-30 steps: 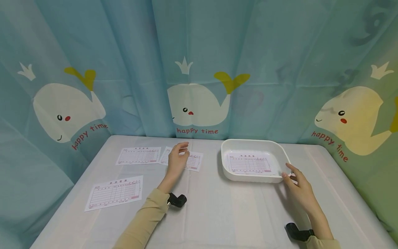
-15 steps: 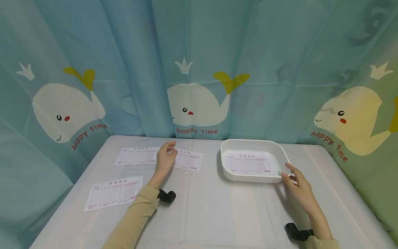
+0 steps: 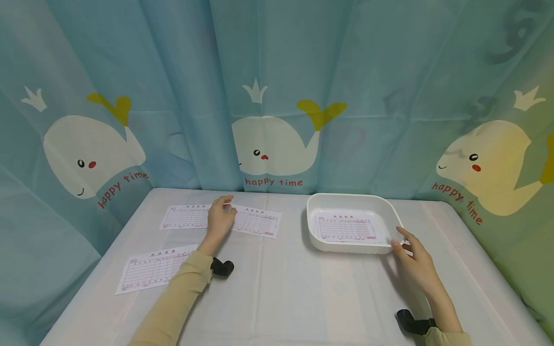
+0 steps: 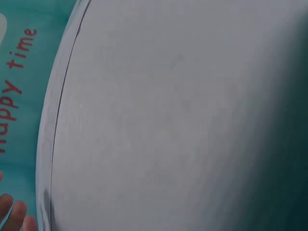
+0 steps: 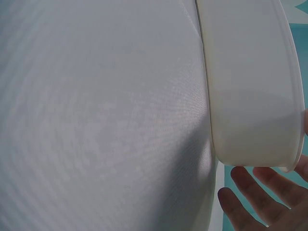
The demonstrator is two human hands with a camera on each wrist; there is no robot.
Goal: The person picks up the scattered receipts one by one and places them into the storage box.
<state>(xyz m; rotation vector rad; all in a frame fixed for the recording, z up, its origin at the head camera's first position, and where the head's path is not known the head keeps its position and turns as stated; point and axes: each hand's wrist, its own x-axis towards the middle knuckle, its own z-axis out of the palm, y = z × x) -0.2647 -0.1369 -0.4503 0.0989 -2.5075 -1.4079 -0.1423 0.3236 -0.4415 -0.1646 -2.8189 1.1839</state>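
Note:
My left hand (image 3: pixel 220 220) is over the seam between two white paper forms with red printed tables, the back left form (image 3: pixel 183 217) and the middle form (image 3: pixel 257 222). Its fingers are loosely bent, with nothing visible in them; whether it touches paper I cannot tell. A third form (image 3: pixel 149 269) lies nearer the front left, partly behind the sleeve. On the right, a white plastic tray (image 3: pixel 355 247) has a similar form (image 3: pixel 346 228) lying in it. My right hand (image 3: pixel 417 264) holds the tray's near right corner, thumb and index finger at the rim; the other fingers (image 5: pixel 250 192) spread beside its wall.
A pale cloth covers the table (image 3: pixel 294 288). Behind and along the sides hangs a blue-green curtain (image 3: pixel 277 57) printed with whales. Each wrist carries a black camera mount, the left one (image 3: pixel 222 267) near the middle and the right one (image 3: pixel 413 323) at the front.
My left hand has moved left from the middle form towards the back left form, uncovering more of the middle one. The right hand and the tray have stayed in place.

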